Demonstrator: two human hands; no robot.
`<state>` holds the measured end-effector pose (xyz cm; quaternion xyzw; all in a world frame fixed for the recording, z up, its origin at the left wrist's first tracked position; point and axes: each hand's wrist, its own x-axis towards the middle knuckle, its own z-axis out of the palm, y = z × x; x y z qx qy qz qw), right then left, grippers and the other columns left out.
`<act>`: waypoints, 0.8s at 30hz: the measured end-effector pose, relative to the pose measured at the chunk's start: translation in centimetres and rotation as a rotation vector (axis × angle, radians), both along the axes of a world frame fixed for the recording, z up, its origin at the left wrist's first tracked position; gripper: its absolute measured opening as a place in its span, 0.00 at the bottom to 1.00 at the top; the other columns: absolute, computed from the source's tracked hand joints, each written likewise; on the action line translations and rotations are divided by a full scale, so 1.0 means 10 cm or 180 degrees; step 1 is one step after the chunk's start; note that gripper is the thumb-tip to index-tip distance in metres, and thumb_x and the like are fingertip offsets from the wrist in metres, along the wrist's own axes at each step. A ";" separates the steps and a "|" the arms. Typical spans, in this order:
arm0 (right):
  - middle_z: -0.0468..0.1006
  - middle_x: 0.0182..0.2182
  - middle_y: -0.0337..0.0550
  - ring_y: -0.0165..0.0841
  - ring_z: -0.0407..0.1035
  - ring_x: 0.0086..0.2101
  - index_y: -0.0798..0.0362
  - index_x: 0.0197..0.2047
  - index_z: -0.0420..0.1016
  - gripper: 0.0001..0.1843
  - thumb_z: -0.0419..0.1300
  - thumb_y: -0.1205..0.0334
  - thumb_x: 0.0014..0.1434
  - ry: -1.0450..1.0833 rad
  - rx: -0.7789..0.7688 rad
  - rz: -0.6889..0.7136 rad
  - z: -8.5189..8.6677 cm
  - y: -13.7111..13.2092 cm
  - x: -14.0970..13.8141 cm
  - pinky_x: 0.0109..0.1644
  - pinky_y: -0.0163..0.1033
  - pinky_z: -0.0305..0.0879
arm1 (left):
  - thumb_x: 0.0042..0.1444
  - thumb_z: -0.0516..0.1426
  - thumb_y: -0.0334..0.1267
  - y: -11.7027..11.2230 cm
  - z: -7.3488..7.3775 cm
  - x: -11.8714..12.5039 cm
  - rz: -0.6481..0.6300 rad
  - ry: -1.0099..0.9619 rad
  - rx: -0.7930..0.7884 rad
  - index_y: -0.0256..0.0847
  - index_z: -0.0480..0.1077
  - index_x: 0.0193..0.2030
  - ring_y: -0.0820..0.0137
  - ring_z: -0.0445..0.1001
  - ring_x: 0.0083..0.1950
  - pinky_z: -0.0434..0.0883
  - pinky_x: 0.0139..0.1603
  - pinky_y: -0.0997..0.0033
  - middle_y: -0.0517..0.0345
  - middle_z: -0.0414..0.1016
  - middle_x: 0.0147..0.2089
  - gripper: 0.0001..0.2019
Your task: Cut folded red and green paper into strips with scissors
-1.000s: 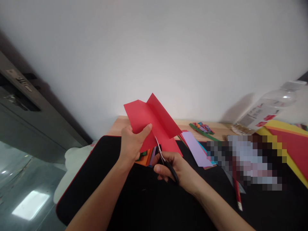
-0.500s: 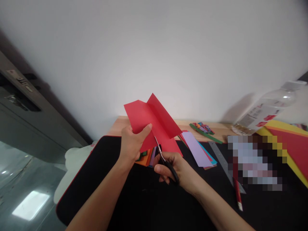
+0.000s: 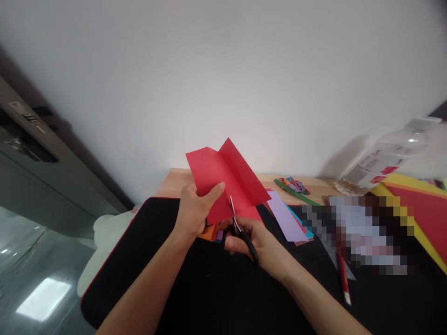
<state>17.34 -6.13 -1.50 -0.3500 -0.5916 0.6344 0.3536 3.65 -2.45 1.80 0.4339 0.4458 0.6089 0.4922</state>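
Observation:
My left hand [image 3: 195, 209] pinches a folded sheet of red paper [image 3: 213, 172] near its lower left, thumb on top and the other fingers beneath. The paper is held up above the mat, with one flap standing raised on its right side. In my right hand [image 3: 253, 232] is a pair of scissors [image 3: 246, 239] with black handles, my fingers through the loops. The blades point up and away, at the lower edge of the red paper and partly over it. Below the paper, partly hidden, lie orange and other coloured paper pieces [image 3: 209, 232].
A black mat [image 3: 195, 298] covers the wooden table [image 3: 171, 179] against the wall. To the right are lilac strips [image 3: 286, 218], small scraps [image 3: 296, 185], a ruler [image 3: 330, 249], a red pencil [image 3: 344, 279], a clear bottle [image 3: 387, 153] and coloured sheets [image 3: 422, 214]. One patch is pixelated.
The red paper and my left hand have shifted slightly right. My right hand with the scissors stays almost in place, its blades now pointing more steeply upward.

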 end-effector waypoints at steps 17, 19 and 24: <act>0.64 0.23 0.34 0.26 0.56 0.24 0.56 0.33 0.69 0.26 0.66 0.42 0.44 0.0064 -0.0116 -0.0006 0.03 -0.01 0.02 0.27 0.32 0.52 | 0.41 0.65 0.40 0.00 -0.02 0.01 0.0060 -0.0013 -0.0062 0.35 0.73 0.27 0.71 0.71 0.22 0.69 0.23 0.72 0.56 0.74 0.24 0.10; 0.64 0.24 0.34 0.26 0.57 0.25 0.56 0.33 0.68 0.25 0.66 0.42 0.44 0.0079 -0.0122 -0.0007 0.04 -0.01 0.01 0.27 0.32 0.53 | 0.41 0.65 0.40 0.00 -0.01 0.01 0.0014 -0.0026 -0.0058 0.35 0.73 0.27 0.70 0.71 0.22 0.70 0.23 0.72 0.56 0.74 0.23 0.10; 0.64 0.24 0.35 0.26 0.56 0.25 0.57 0.35 0.70 0.26 0.65 0.42 0.45 0.0103 -0.0116 0.0011 0.02 0.00 0.00 0.27 0.32 0.52 | 0.42 0.65 0.40 0.00 -0.02 0.00 -0.0053 0.0100 -0.0014 0.35 0.73 0.28 0.71 0.71 0.23 0.69 0.24 0.73 0.56 0.74 0.24 0.11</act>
